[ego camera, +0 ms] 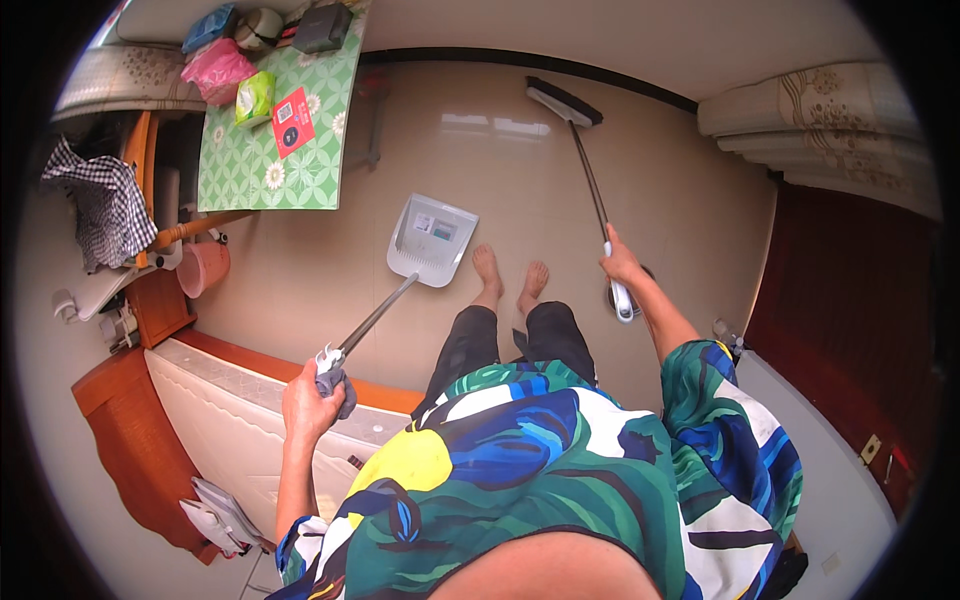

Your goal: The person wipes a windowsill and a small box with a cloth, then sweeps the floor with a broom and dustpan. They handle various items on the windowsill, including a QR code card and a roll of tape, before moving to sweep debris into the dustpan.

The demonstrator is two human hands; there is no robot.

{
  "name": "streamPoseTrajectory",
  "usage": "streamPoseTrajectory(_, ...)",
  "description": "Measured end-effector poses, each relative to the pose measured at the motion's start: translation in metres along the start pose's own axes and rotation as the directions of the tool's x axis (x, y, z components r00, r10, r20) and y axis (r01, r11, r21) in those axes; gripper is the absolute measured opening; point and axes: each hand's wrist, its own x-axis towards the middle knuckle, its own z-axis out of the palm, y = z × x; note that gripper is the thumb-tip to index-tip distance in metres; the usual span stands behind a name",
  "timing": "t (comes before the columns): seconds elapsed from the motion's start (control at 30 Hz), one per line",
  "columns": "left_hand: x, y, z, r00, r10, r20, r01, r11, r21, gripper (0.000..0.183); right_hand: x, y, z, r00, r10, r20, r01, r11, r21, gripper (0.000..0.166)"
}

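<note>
My left hand point(313, 401) grips the upper end of a long-handled dustpan point(433, 240), together with a grey cloth point(337, 390) bunched under the fingers. The dustpan's pale plastic pan, with labels inside and a toothed strip, is in front of my feet and to their left. In my right hand point(625, 259) is the white grip of a broom point(589, 169) with a thin metal handle. Its dark-bristled head point(564, 101) is at the far side of the floor, close to the black skirting. A round dark object on the floor is partly hidden behind my right forearm.
At the far left stands a table with a green patterned cover point(307, 180), holding a pink bag point(219, 71), a tissue pack point(255, 99) and a dark box point(322, 28). A pink bin point(204, 268) sits below it. A bed point(247, 442) lies left, curtains point(817, 112) hang right.
</note>
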Motion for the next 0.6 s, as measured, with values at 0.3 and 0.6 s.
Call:
streamPoseTrajectory(0.3, 0.000, -0.032, 0.016, 0.991, -0.122, 0.052, 0.127, 0.988, -0.090, 0.042, -0.073, -0.107, -0.081, 0.979, -0.130, 0.157, 0.134, 0.991, -0.011, 0.075)
streamPoseTrajectory(0.6, -0.004, -0.056, 0.033, 0.983, -0.178, 0.039, 0.182, 0.965, -0.188, 0.048, 0.101, -0.181, 0.057, 0.977, -0.178, 0.117, 0.205, 0.934, -0.293, 0.078)
